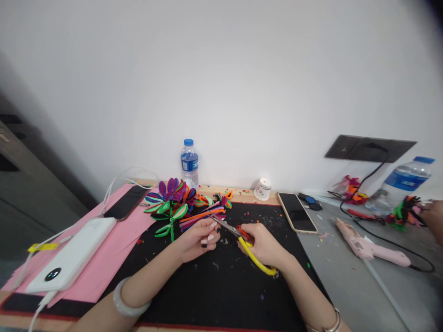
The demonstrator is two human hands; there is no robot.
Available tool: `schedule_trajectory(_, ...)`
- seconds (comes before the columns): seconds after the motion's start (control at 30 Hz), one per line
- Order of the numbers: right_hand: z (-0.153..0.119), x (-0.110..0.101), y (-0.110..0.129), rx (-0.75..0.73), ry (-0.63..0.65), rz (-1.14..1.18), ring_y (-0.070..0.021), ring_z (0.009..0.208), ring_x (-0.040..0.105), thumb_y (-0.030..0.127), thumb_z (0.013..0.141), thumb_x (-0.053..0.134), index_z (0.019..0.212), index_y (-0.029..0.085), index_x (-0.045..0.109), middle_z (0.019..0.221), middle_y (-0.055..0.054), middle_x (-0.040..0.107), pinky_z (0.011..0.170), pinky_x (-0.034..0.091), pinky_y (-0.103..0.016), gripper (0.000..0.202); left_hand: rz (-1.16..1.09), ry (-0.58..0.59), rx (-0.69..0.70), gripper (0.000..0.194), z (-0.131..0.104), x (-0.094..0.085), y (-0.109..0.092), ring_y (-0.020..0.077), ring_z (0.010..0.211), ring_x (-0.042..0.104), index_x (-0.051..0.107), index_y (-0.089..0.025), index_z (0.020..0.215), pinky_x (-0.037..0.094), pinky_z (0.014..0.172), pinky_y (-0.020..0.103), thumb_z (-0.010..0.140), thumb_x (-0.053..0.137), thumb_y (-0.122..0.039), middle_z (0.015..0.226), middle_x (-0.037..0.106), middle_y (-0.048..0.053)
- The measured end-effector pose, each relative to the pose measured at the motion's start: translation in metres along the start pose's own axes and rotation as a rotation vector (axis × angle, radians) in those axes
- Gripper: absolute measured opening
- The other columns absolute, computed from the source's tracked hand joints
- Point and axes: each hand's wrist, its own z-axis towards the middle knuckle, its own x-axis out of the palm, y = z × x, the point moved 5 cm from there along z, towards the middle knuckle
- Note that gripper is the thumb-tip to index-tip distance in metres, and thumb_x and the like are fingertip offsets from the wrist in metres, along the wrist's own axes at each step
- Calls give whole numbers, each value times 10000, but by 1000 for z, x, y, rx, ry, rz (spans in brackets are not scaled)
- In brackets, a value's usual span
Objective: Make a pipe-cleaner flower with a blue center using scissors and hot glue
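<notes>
Over the black mat [221,295], my right hand [259,242] is closed round the scissors [232,229], which have red and yellow handles. The blades point up and left toward the fingertips of my left hand [200,240]. That left hand is closed in a pinch; whatever it holds is too small to make out. Just beyond it lies a bundle of colourful fuzzy stems [194,221]. Fuzzy flowers with looped petals [169,198] in green, purple and orange sit behind and left of my left hand.
At left are pink sheets [121,258], a white power bank [72,258] and a dark phone [126,203]. A bottle [189,166] and paper cup [262,189] stand by the wall. Right: another phone [296,213], a glue gun [374,249], cords and another person's hand [434,216].
</notes>
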Motion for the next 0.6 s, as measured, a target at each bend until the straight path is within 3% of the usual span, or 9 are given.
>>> schedule_trajectory(0.2, 4, 5, -8, 22, -59, -129, -83, 484, 365, 176, 710, 478, 559, 171, 429, 515, 42, 421, 480, 220, -201, 158, 32, -14, 8, 164, 1, 1, -1, 23, 397, 176, 500, -129, 680, 179, 415, 162, 785, 553, -243, 491, 324, -60)
schedule_trajectory(0.37, 6, -8, -30, 278, -235, -293, -126, 542, 472, 294, 746, 507, 637, 186, 513, 592, -7, 538, 484, 221, -220, 154, 109, -164, 61, 161, 4, -7, -1, 45, 512, 364, 573, -138, 773, 294, 495, 166, 763, 583, -298, 614, 419, -23)
schedule_trajectory(0.47, 2, -15, -49, 468, -267, -329, -161, 606, 532, 343, 742, 525, 749, 203, 568, 695, -41, 598, 492, 239, -229, 147, 152, -235, 109, 164, 5, -12, 0, 64, 626, 427, 617, -138, 793, 361, 619, 196, 743, 608, -294, 707, 472, -2)
schedule_trajectory(0.6, 1, -16, -65, 509, -289, -341, -194, 722, 556, 347, 734, 542, 899, 184, 586, 856, -82, 586, 561, 320, -249, 236, 191, -287, 112, 175, 5, -16, 2, 60, 617, 427, 633, -145, 826, 373, 641, 208, 745, 606, -298, 711, 484, -4)
